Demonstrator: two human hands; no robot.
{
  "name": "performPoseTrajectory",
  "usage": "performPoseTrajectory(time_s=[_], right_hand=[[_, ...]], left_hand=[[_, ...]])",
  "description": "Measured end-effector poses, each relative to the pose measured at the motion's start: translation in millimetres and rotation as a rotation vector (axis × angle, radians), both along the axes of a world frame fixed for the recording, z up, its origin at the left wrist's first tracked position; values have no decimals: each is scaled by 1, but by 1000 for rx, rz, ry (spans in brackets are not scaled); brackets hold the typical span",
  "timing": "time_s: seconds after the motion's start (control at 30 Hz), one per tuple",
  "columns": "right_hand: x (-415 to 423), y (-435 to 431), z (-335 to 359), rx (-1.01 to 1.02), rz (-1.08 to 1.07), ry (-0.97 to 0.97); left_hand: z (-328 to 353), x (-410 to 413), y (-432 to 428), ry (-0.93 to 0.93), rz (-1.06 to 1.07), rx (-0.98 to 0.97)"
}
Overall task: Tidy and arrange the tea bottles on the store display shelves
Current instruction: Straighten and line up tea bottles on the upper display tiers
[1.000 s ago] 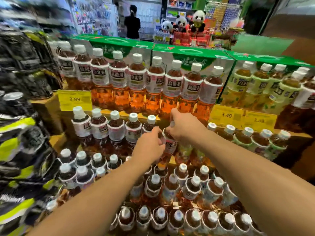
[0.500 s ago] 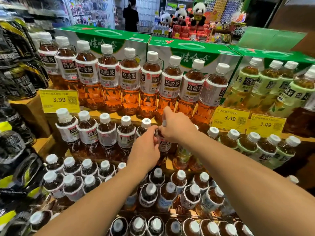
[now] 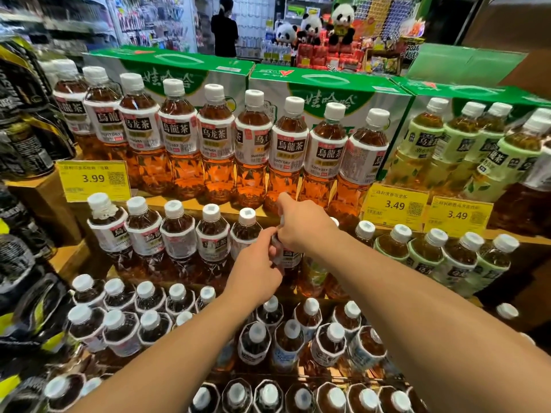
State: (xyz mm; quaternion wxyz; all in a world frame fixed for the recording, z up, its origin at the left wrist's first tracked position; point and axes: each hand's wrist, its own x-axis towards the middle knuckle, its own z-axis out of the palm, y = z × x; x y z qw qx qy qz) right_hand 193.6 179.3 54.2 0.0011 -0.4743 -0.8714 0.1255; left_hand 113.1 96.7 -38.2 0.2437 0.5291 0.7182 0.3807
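Note:
Both my hands are on one oolong tea bottle (image 3: 287, 257) in the middle shelf row, white label and brown tea. My right hand (image 3: 301, 223) covers its cap and neck from above. My left hand (image 3: 258, 271) grips its label from the left side. To its left stands a row of like white-capped bottles (image 3: 179, 234). Above, a row of large amber oolong bottles (image 3: 253, 150) lines the top shelf. Green-labelled tea bottles (image 3: 438, 254) stand to the right on the same shelf.
Yellow price tags (image 3: 94, 180) (image 3: 395, 205) hang on the top shelf edge. Lower tiers hold several small bottles (image 3: 286, 338). Green cartons (image 3: 328, 87) sit behind. Dark bagged goods (image 3: 24, 138) crowd the left. A person (image 3: 225, 28) stands far back.
The view has moved closer and slightly down toward the shelf. Both hands stay on the same bottle, the left hand sliding a little lower on its label.

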Motion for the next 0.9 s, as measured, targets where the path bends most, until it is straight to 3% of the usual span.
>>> performPoseTrajectory(time_s=[0.43,0.6,0.9], right_hand=[[9,2,-2,32,-60,-50],[17,-11,4,95,-31,20],[75,-32,16,195,-101,14]], left_hand=[[5,5,0,20,-6,-44],[10,15,-15,99,81,-3],[45,57,0,298,-74,20]])
